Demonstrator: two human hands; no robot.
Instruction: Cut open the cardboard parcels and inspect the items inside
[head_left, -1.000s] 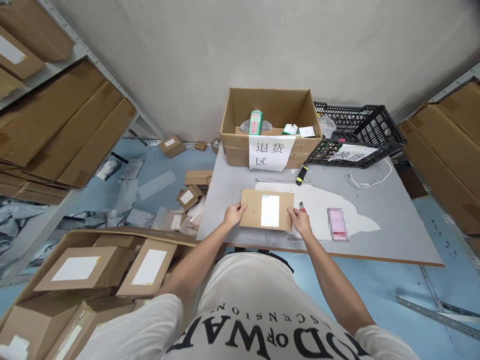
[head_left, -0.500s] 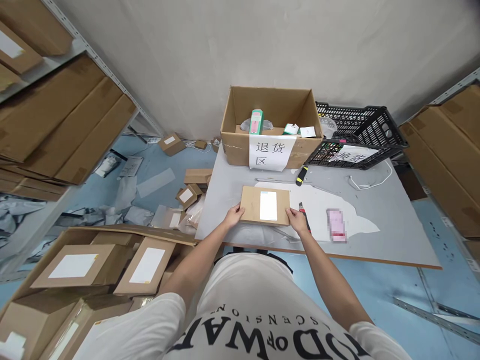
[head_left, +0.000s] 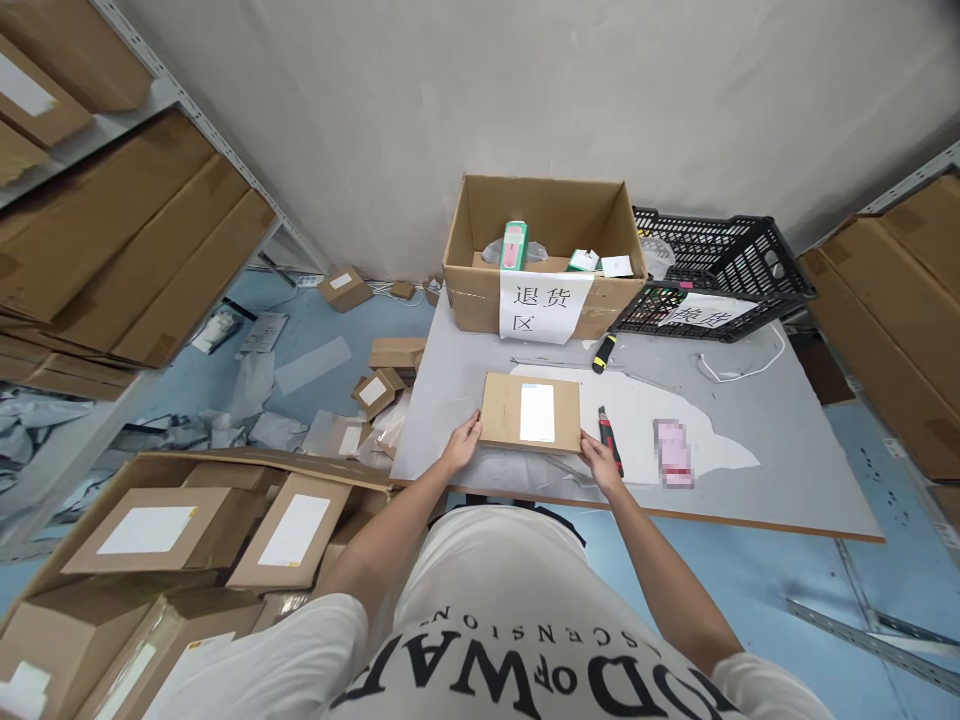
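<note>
A flat brown cardboard box with a white label lies on the grey table, in front of my body. My left hand is at its left edge, fingers closed against the side. At the lower right corner, my right hand has its fingers curled on the edge. The box's underside is hidden. Just right of my right hand lies a red and black utility knife. A yellow and black knife rests farther back, and a blurred pink item lies to the right.
Behind stand an open carton holding small packages and a black plastic crate, both with paper signs. A large carton full of boxes is at my left. A white cable lies on the table. Shelves flank both sides.
Both hands have shifted slightly toward the box's outer edges, the right one a little down and outward, with less thumb over the top. The box stays almost in place.
</note>
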